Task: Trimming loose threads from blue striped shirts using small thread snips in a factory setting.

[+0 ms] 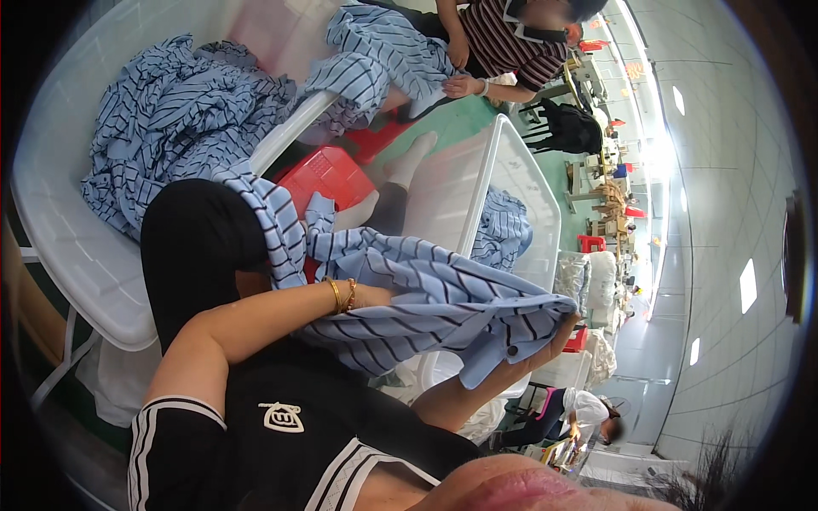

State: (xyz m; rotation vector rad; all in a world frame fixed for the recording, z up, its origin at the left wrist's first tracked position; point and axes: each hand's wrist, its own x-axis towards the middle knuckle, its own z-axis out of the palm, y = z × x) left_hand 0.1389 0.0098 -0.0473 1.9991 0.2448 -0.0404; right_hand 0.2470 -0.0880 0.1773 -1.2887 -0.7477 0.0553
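Note:
A light blue shirt (409,277) with dark stripes is stretched between my two hands and trails over my knee. My left hand (371,296), with gold bracelets at the wrist, reaches into the folds of the cloth; its fingers are hidden there. Farther to the right, my right hand (568,327) is closed on the shirt's edge and holds it up, mostly covered by the fabric. A buttoned end piece of the shirt, which looks like a cuff (503,351), hangs just below that hand.
A large white bin (60,221) holds heaped striped garments (179,128). Beyond my knee are a red stool (328,180) and another white bin (456,192) with blue striped cloth. A co-worker (520,51) handles similar cloth (383,51). Work tables line the background.

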